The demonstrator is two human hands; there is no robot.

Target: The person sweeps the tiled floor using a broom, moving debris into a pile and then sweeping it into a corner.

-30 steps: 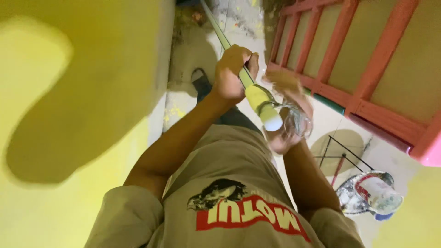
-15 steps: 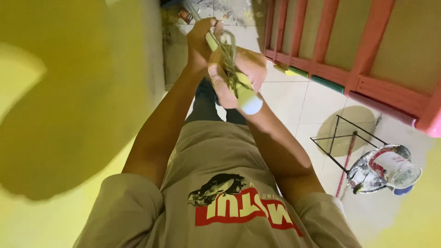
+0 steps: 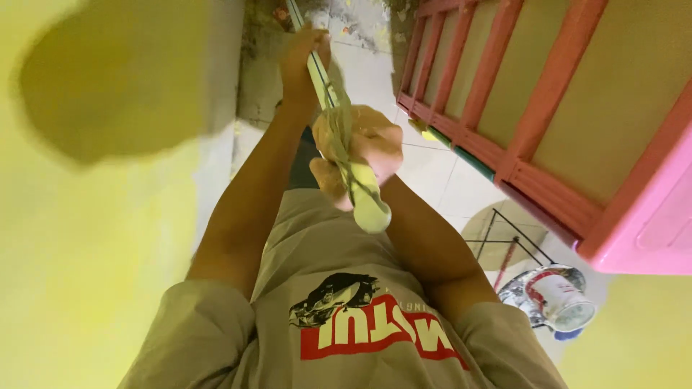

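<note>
- Pole (image 3: 339, 122): one, long and thin, pale yellow-green, smeared with paint; its rounded whitish butt end sits just above the shirt (image 3: 346, 288), and the shaft runs away from the person along the yellow wall (image 3: 86, 252).
- Left hand (image 3: 303, 61): wrapped round the pole farther up the shaft.
- Right hand (image 3: 360, 155): closed tight on the pole near the butt end, paint-stained.
- Count: two hands, one pole, one paint can (image 3: 559, 299), one wire stand (image 3: 515, 241).
- Pink-red wooden frame (image 3: 533, 108) leans at the right, above the tiled floor (image 3: 440, 180).
- Hidden: the pole's far tip is cut off at the top edge; a blurred yellow shape covers the upper left; can contents unclear.
</note>
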